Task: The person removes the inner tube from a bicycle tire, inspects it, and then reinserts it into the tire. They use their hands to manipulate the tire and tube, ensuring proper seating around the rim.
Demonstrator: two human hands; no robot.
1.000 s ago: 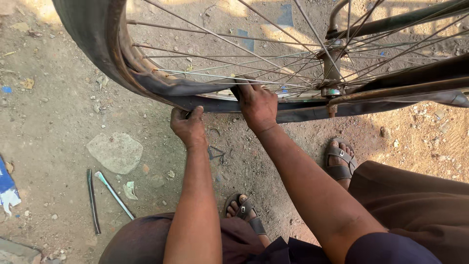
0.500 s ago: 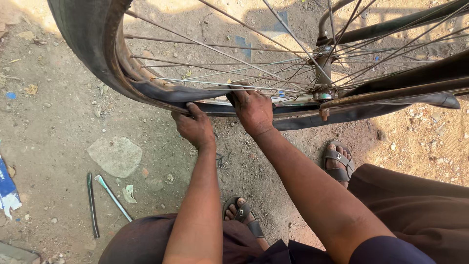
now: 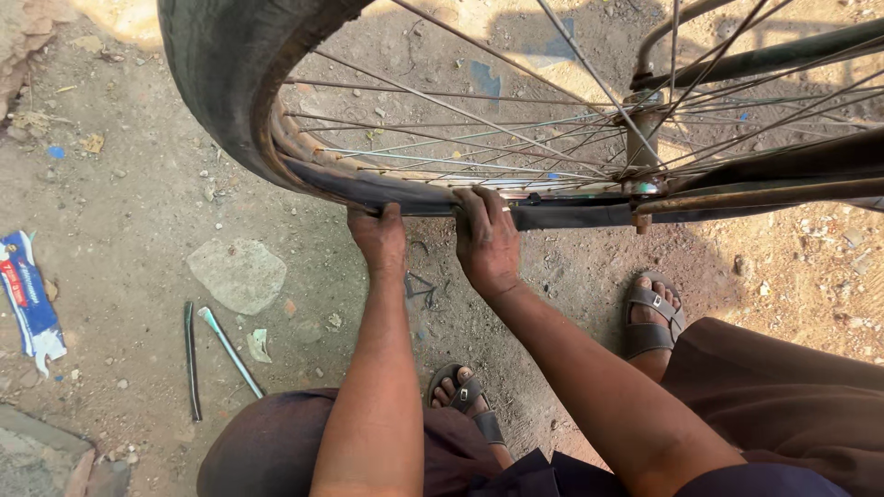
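A bicycle wheel with a worn black tyre (image 3: 230,83) and a rusty rim (image 3: 304,152) stands above the dirt ground, its thin spokes (image 3: 479,110) running to the hub (image 3: 645,184). My left hand (image 3: 378,237) grips the tyre's lower edge where it meets the rim. Just to its right, my right hand (image 3: 486,241) presses its fingers onto the same tyre edge. The two hands sit close together, a little apart.
Two slim metal levers (image 3: 212,354) lie on the dirt at the left, near a flat stone (image 3: 238,273). A crumpled blue and white wrapper (image 3: 29,299) lies at the far left. My sandalled feet (image 3: 649,317) rest under the bicycle frame (image 3: 764,175).
My left hand has moved up from below the tyre and taken hold of its edge beside the right hand. The view has shifted slightly.
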